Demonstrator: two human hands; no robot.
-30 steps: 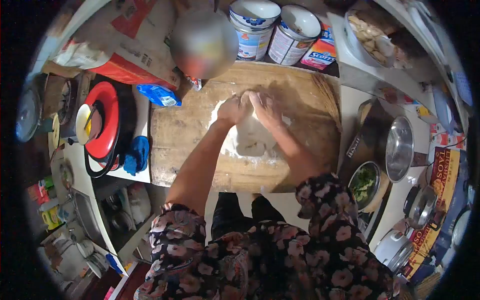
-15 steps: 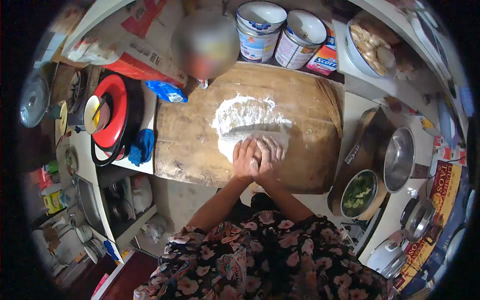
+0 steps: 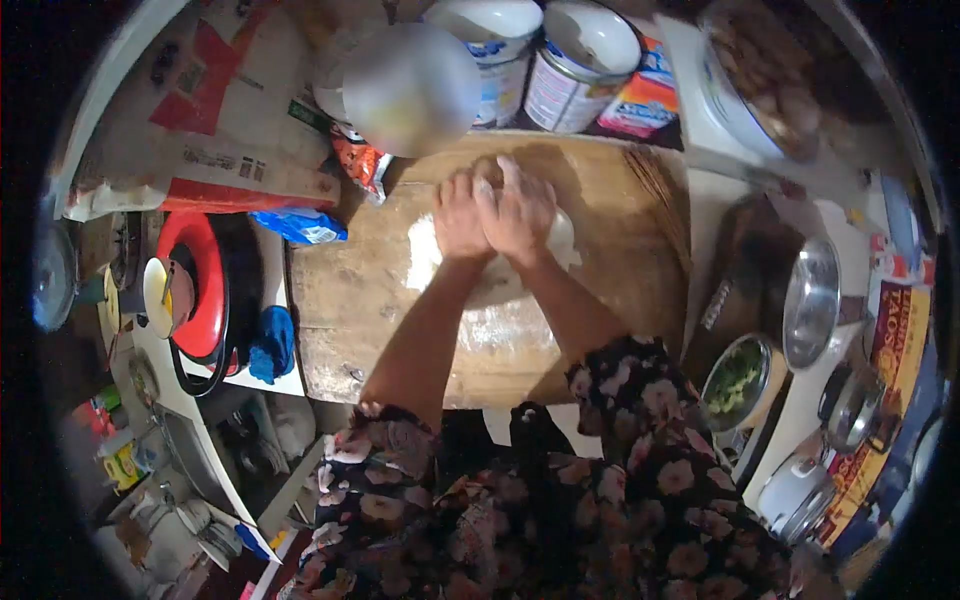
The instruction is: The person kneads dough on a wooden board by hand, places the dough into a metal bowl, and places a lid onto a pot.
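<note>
While you lean over the board point(image 3: 335, 345), your left hand point(image 3: 463, 215) and right hand point(image 3: 518, 213) press side by side onto the dough point(image 3: 497, 288), backs up, close together at the thumbs. I cannot tell whether your fingers grip it, since your palms are hidden. The dough sits near the board's middle, with flour point(image 3: 505, 330) on the wood beside it. Along the board's right edge lies a straw bundle point(image 3: 657, 205). Left of the board you have a cloth point(image 3: 272, 345); right of it, greens point(image 3: 735, 380) and a steel bowl point(image 3: 812, 308).
</note>
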